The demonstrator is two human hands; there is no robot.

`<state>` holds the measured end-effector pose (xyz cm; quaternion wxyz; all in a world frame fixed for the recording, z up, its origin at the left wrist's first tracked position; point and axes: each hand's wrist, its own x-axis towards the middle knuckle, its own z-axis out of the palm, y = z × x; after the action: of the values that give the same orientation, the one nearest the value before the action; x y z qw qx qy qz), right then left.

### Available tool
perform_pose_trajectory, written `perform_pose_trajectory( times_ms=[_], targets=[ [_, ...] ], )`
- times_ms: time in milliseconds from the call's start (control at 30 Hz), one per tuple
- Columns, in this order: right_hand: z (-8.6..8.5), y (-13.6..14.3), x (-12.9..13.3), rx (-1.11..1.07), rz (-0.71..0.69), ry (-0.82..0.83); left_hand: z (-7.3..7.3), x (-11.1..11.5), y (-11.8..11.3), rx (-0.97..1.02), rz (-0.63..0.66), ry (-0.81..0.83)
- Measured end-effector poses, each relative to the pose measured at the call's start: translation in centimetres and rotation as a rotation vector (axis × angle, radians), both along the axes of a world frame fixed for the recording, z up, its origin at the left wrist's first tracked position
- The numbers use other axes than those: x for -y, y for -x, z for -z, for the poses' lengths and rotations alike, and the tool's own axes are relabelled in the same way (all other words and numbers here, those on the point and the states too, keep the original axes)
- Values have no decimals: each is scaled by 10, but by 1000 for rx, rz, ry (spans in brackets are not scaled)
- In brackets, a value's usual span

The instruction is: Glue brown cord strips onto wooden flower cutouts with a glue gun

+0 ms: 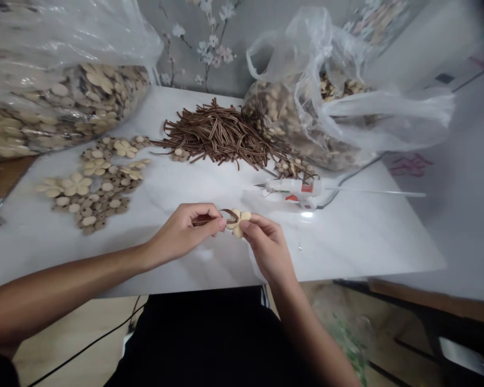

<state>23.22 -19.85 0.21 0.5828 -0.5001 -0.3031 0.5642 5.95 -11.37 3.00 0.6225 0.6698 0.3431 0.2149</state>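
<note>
Above the front part of the white table, my two hands meet. My left hand (193,228) pinches a brown ribbon strip (233,216) with pale stitch-like lines, bent into a loop. Between the thumb and fingers of my right hand (268,242) is a cream flower-shaped piece (237,231). The ribbon's looped end lies against the flower; whether it is fixed there I cannot tell. A glue gun (294,187) with a clear glue stick lies on its side beyond my right hand. Left of my hands, cream and grey-brown flower pieces (100,188) lie in a loose group.
A heap of brown ribbon strips (218,131) lies at the back. Clear plastic bags of flower pieces stand at the left (64,102) and right (306,107). The glue gun's cord (347,174) runs along the right side. The table's front edge (326,277) is near my body.
</note>
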Motion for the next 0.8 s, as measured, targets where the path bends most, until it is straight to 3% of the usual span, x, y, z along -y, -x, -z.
perform_pose_trajectory(
  times_ms=[300,533,800],
  targets=[
    [-1,2,-1,-105,17,-9,7,2,-2,8,-12,-6],
    [-9,10,-2,-315,69,38,11,5,-5,42,-68,-24],
    [-4,16,-1,-202,16,-17,12,5,-6,67,-88,-64]
  ],
)
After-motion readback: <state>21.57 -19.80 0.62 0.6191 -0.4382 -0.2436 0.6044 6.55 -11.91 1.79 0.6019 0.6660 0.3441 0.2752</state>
